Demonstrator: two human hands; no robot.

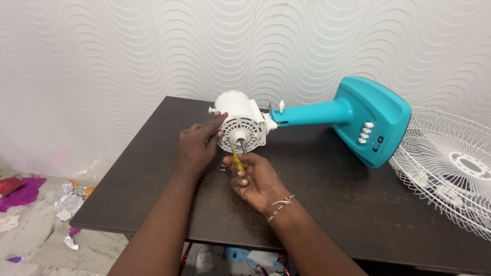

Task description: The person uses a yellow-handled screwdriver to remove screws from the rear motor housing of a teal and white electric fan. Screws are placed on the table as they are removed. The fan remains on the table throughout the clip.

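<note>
- Left hand [197,145]: fingers spread wide, pressed against the white round plastic fan motor housing [239,122] lying on the dark table [332,194].
- Right hand [254,180]: closed around a yellow-handled screwdriver [236,159], tip at the housing's front.

The white wire fan guard [450,168] runs off the right edge — only part shows. The yellow screwdriver [237,162] is mostly hidden inside the right hand [255,179] — its tip is too small to tell.

Bright, even indoor light is falling from above; soft shadows are lying under the hands, everything staying sharp, slight edge stretching
</note>
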